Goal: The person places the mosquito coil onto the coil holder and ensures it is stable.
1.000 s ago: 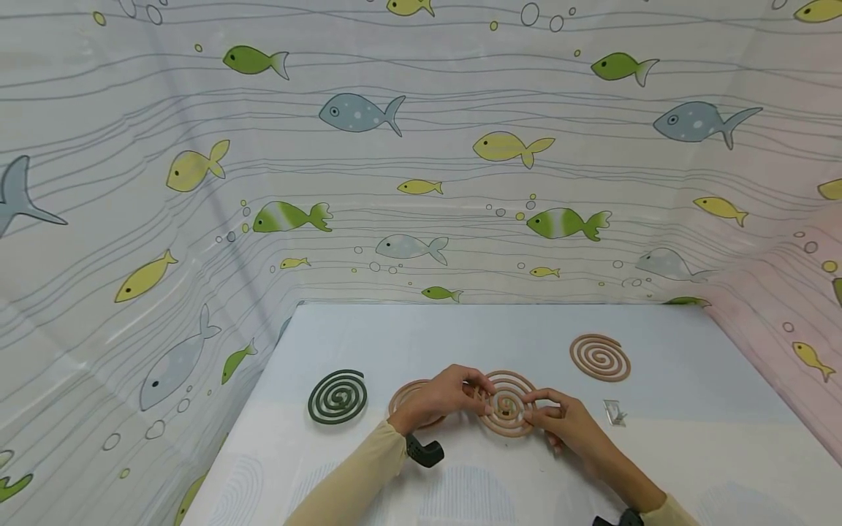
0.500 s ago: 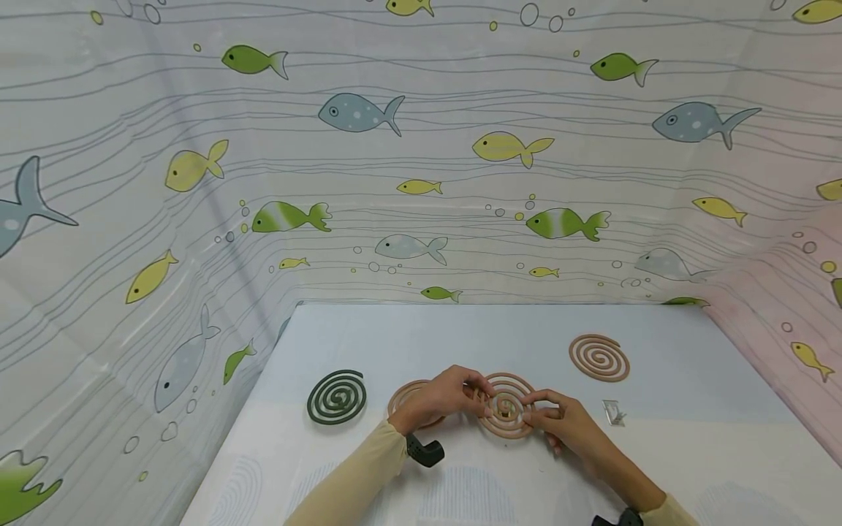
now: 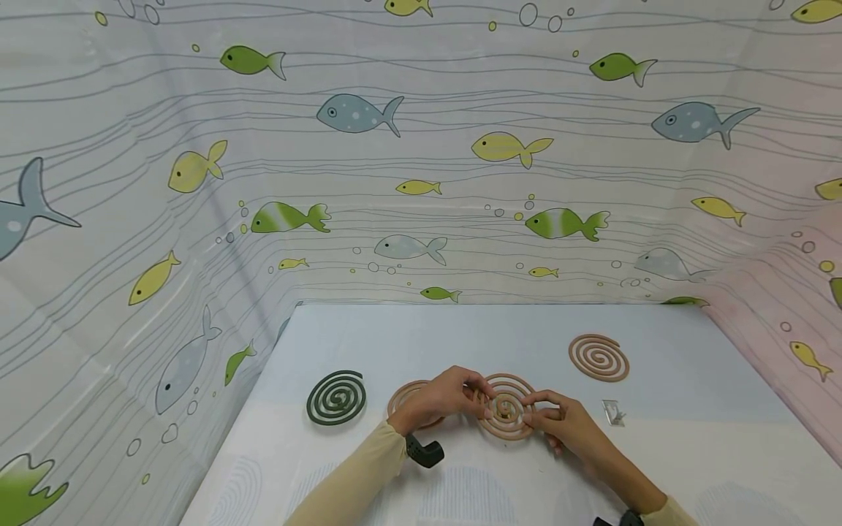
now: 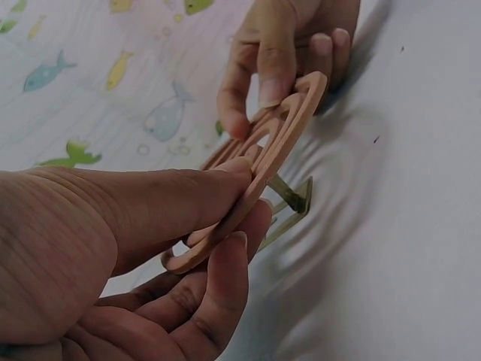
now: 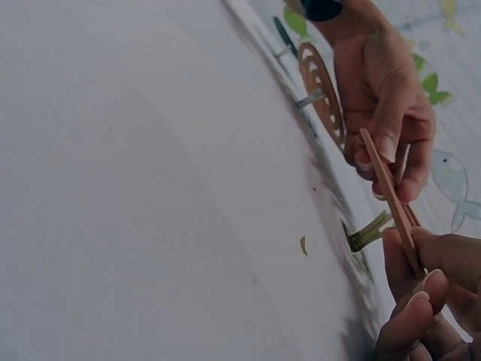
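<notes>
Both hands hold a brown mosquito coil point(image 3: 505, 403) between them, in the middle of the table. My left hand point(image 3: 446, 396) pinches its left side with thumb and fingers. On the opposite edge, the thumb and fingertips of my right hand point(image 3: 569, 425) grip the rim. Below the coil's middle, a small metal coil stand point(image 4: 298, 199) rises from the table, its upright reaching up to the coil in the left wrist view. Under my left wrist lies a second brown coil point(image 3: 397, 402), partly hidden by the hand; the right wrist view has it raised on its own stand point(image 5: 310, 98).
A dark green coil point(image 3: 337, 398) is at the left, held up off the table. Farther back on the right lies another brown coil point(image 3: 599, 358), with a loose metal stand point(image 3: 614, 413) in front of it. A small brown crumb point(image 5: 304, 246) lies on the white table point(image 5: 165, 188).
The held coil has shifted very slightly toward the front of the table, and its centre now covers more of the stand. Both hands stay almost in place.
</notes>
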